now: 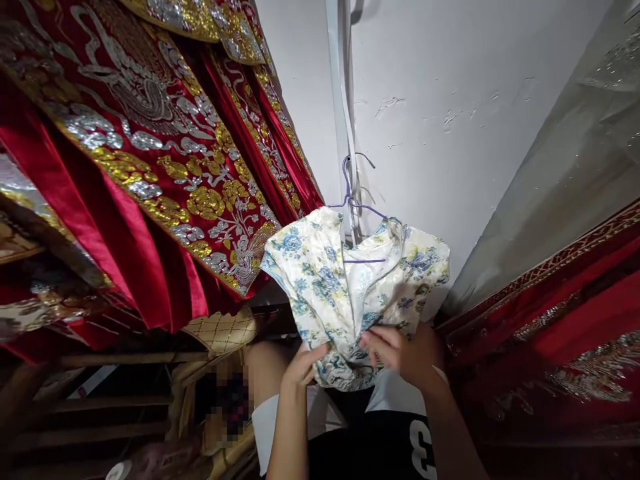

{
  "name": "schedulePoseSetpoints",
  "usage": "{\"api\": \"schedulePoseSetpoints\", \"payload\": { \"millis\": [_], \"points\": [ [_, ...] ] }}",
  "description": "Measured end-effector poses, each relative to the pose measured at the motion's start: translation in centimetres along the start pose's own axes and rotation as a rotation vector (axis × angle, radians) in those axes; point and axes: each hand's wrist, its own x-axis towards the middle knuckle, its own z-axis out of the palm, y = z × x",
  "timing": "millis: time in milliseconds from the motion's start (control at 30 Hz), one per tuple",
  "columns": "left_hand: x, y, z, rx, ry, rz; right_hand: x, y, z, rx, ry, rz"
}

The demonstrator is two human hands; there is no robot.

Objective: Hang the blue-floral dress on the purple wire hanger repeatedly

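A cream garment with blue and yellow flowers (320, 280) hangs on a thin purple hanger (350, 200) in front of a white wall. My left hand (303, 367) is closed on the lower left part of the cloth. My right hand (400, 353) pinches the bunched fabric at the lower middle, fingers bent around it. Both forearms reach up from the bottom of the view.
Red satin robes with gold and silver embroidery (150, 147) hang close on the left. More red embroidered cloth (560, 333) hangs on the right under a clear plastic cover (565, 173). A wicker chair (220, 333) and wooden rails (100, 400) stand at lower left.
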Motion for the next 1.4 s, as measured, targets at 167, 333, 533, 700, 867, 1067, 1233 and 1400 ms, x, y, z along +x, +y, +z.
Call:
{"api": "schedulePoseSetpoints", "payload": {
  "millis": [167,333,533,700,867,1067,1233,1400],
  "points": [
    [0.5,-0.3,1.4,0.283,0.021,0.08,0.4,0.8,0.8,-0.15,-0.077,0.052],
    [0.3,-0.7,2.6,0.302,0.007,0.067,0.0,0.2,-0.7,-0.295,0.069,0.132],
    [0.9,-1.1,2.4,0.235,0.064,0.084,0.4,0.6,-0.6,-0.216,0.187,0.088],
    [2.5,-1.7,1.3,0.329,0.438,0.328,0.6,1.0,-0.5,-0.13,0.281,0.055],
    [1.6,-2.5,3.2,0.622,0.721,0.78,0.6,0.6,-0.7,0.013,0.276,0.064],
    [0.6,-4.4,6.4,0.691,0.131,0.503,0.4,0.5,0.1,0.146,0.008,0.105],
    [0.3,-4.1,6.8,0.669,0.058,0.457,0.3,0.7,0.3,0.114,0.087,0.086],
    [-0.1,-3.7,7.5,0.636,0.016,0.448,0.7,0.8,0.1,0.194,0.221,0.056]
  ]
}}
